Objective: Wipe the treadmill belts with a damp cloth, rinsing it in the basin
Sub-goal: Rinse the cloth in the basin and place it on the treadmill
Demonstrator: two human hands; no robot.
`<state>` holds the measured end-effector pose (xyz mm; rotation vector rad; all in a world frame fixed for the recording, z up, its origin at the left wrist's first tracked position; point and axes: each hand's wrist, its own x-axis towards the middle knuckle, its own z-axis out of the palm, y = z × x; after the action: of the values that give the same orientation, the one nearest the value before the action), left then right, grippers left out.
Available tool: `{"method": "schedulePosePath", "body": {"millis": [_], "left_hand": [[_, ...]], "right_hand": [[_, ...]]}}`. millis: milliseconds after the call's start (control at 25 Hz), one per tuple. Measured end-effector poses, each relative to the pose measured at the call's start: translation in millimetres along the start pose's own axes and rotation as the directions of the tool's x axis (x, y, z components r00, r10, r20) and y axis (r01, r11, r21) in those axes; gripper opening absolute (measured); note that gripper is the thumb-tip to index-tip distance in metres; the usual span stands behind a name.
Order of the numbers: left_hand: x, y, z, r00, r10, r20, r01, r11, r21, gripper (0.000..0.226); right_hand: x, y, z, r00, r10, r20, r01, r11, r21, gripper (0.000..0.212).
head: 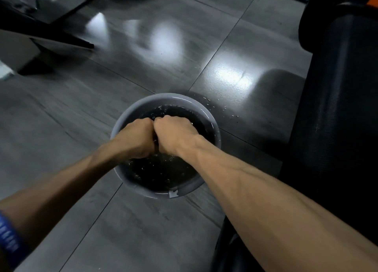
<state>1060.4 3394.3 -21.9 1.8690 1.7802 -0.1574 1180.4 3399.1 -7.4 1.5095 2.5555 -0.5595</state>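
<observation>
On the right of the scene the dark treadmill (335, 112) rises from near to far, its textured belt unattended; whether any of it has been wiped cannot be told, so I judge the task to be at a rinsing pause with wiping yet to follow. Across the grey tiled floor (143, 62), far left, stands the base of another machine (41, 44). Middle of the floor, just beside the treadmill's edge, sits the round grey basin (212, 126) of dark water, with droplets (223, 108) splashed on the tile to its far right. Both forearms reach from the near edge over the basin.

Over the water, the left hand (136, 137) and the right hand (176, 135) are balled into fists, knuckles touching, fingers curled tight. A dark scrap shows between them, most likely the cloth (156, 143), gripped by both as if being wrung or scrubbed; it is nearly all hidden, so that is a judgement. At the near left a blue wristband (9, 239) circles the left arm.
</observation>
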Motion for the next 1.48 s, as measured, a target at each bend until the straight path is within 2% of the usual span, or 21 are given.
{"method": "schedulePosePath", "body": {"millis": [80, 240, 400, 480, 520, 640, 680, 760, 840, 920, 1000, 1080, 1120, 1200, 1280, 1320, 1400, 1440, 1480], "left_hand": [[-1.1, -1.2, -4.9, 0.999, -0.008, 0.041, 0.010, 0.999, -0.046, 0.016], [-6.3, -2.3, -13.3, 0.994, 0.004, 0.108, 0.007, 0.994, -0.105, 0.018], [-17.3, -1.4, -28.3, 0.971, -0.006, 0.240, 0.065, 0.969, -0.240, 0.016], [-29.5, 4.9, -37.6, 0.942, 0.023, 0.335, 0.100, 0.933, -0.346, 0.015], [-35.2, 9.1, -40.8, 0.939, 0.047, 0.341, 0.103, 0.907, -0.409, 0.016], [-47.3, 31.9, -48.9, 0.965, 0.135, 0.226, 0.008, 0.843, -0.538, 0.043], [-50.5, 45.3, -52.3, 0.971, 0.187, 0.146, -0.070, 0.814, -0.576, 0.049], [-56.0, 75.3, -60.3, 0.958, 0.282, -0.050, -0.248, 0.731, -0.635, 0.058], [-60.1, 105.5, -65.8, 0.918, 0.338, -0.209, -0.391, 0.676, -0.624, 0.054], [-62.8, 132.4, -66.2, 0.871, 0.395, -0.291, -0.489, 0.651, -0.581, 0.041], [-71.4, 166.6, -63.9, 0.828, 0.459, -0.321, -0.558, 0.625, -0.546, 0.036], [-84.6, 202.0, -59.7, 0.808, 0.535, -0.247, -0.566, 0.586, -0.581, 0.038], [-91.1, 217.8, -56.4, 0.803, 0.569, -0.181, -0.556, 0.604, -0.571, 0.040], [-98.7, 242.1, -50.0, 0.804, 0.593, -0.040, -0.542, 0.704, -0.458, 0.042], [-104.8, 261.3, -47.1, 0.819, 0.573, 0.025, -0.525, 0.767, -0.368, 0.045], [-109.0, 272.1, -46.8, 0.823, 0.568, 0.020, -0.519, 0.766, -0.380, 0.052], [-121.3, 298.4, -49.9, 0.790, 0.613, -0.010, -0.541, 0.690, -0.481, 0.073], [-128.8, 313.0, -51.1, 0.751, 0.660, -0.023, -0.564, 0.624, -0.541, 0.075], [-135.0, 327.7, -51.2, 0.715, 0.698, -0.045, -0.579, 0.553, -0.599, 0.067]], "right_hand": [[0.9, -2.8, 3.6, 0.994, -0.058, -0.094, 0.046, 0.991, -0.124, 0.033], [2.1, -5.0, 8.2, 0.973, -0.152, -0.176, 0.093, 0.949, -0.302, 0.027], [-2.5, -7.5, 3.7, 0.970, -0.174, -0.167, 0.112, 0.937, -0.331, 0.027], [-6.7, -2.2, -7.8, 0.983, -0.157, -0.090, 0.137, 0.970, -0.202, 0.038], [-10.5, 4.7, -16.1, 0.990, -0.130, -0.044, 0.126, 0.988, -0.094, 0.044], [-34.0, 33.8, -42.9, 0.999, -0.027, 0.047, 0.012, 0.955, 0.296, 0.059], [-48.5, 44.7, -53.6, 0.997, 0.019, 0.071, -0.047, 0.904, 0.425, 0.063], [-83.5, 65.1, -72.9, 0.987, 0.118, 0.105, -0.158, 0.717, 0.679, 0.065], [-121.4, 86.1, -86.9, 0.973, 0.200, 0.115, -0.204, 0.516, 0.832, 0.052], [-155.3, 102.9, -96.8, 0.948, 0.300, 0.109, -0.225, 0.386, 0.894, 0.039], [-190.9, 122.2, -105.4, 0.890, 0.455, 0.017, -0.200, 0.357, 0.913, 0.029], [-225.1, 143.0, -114.0, 0.810, 0.576, -0.108, -0.142, 0.373, 0.917, 0.027], [-242.0, 153.4, -118.0, 0.774, 0.605, -0.185, -0.096, 0.402, 0.911, 0.026], [-274.6, 170.4, -127.7, 0.699, 0.645, -0.309, -0.016, 0.446, 0.895, 0.023], [-303.4, 177.9, -140.1, 0.669, 0.655, -0.352, 0.103, 0.387, 0.916, 0.021], [-316.8, 179.4, -145.7, 0.680, 0.646, -0.347, 0.194, 0.298, 0.934, 0.025], [-340.5, 178.7, -156.2, 0.698, 0.627, -0.345, 0.314, 0.165, 0.935, 0.025], [-350.2, 176.0, -161.6, 0.688, 0.632, -0.357, 0.345, 0.147, 0.927, 0.023], [-358.3, 173.6, -166.5, 0.674, 0.640, -0.370, 0.379, 0.130, 0.916, 0.022]]}}
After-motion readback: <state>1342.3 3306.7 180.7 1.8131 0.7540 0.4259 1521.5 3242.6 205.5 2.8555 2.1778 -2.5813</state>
